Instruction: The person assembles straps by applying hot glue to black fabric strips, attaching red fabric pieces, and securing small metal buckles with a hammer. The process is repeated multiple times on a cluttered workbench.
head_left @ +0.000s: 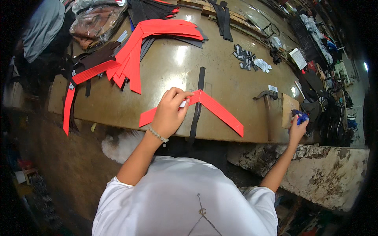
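Note:
A bent red strip (pixel 222 112) with stitched lines lies on the table in front of me, its two arms meeting at a peak. A narrow black strap (pixel 195 122) runs beneath the peak, from the table toward its near edge. My left hand (pixel 169 110) rests over the red strip's left arm, fingers bent, with a small white label (pixel 182 104) showing between thumb and forefinger. At the far right, my right hand (pixel 298 129) is closed around a small blue object (pixel 301 117) above a tan board (pixel 289 108); its kind is unclear.
A fanned pile of red strips (pixel 157 29) over dark ones lies at the far left, beside a plastic-wrapped brown bundle (pixel 96 25). Small dark labels (pixel 246 57) are heaped farther back. A hammer-like metal tool (pixel 266 94) lies between the red strip and the board.

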`<state>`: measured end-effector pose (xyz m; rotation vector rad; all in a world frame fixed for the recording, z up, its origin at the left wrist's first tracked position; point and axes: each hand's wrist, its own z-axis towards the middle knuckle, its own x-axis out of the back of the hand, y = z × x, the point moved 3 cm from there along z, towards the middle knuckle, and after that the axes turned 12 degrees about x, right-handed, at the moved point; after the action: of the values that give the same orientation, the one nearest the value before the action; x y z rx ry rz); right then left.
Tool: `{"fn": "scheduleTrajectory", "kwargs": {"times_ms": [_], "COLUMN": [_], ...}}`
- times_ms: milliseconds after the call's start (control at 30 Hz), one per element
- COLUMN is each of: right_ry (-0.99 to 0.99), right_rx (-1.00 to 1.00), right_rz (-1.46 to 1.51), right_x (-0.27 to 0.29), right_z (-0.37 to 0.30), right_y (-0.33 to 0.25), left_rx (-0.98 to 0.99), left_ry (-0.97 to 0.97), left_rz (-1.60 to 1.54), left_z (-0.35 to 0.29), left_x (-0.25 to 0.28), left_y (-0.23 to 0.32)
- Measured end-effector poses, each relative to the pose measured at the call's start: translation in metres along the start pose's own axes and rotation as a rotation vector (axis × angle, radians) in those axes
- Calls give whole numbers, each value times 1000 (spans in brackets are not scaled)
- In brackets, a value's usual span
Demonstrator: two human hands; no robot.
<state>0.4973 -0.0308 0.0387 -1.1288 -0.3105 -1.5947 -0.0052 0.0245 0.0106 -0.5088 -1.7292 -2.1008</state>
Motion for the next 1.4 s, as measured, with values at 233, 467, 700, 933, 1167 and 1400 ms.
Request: {"fn": "scheduleTrajectory", "kwargs": {"times_ms": [233,467,700,933,1167,1400], "right_ry": [-716,-837,-800,-973,-698,27], "right_rx": [354,510,576,494,131,-157], "right_rz": [768,649,688,653,897,-205], "right_x": [-10,-40,-34,-11,-1,0], "right_z": [-64,-72,-78,-105,-77,-13], "right_y": [-233,-274,-277,-267,-184,-16], "left_rx": [-122,-99,-107,-117,-55,-61], "left_ry": [-7,-18,-11,12,-11,17], "left_rz": [177,161,163,152,87,-72], "left_z": [-2,0,1,0,0,-6], "left_x": [-11,-9,-10,-12,-7,6], "left_y": [-7,-8,-7,-9,-6,14]}}
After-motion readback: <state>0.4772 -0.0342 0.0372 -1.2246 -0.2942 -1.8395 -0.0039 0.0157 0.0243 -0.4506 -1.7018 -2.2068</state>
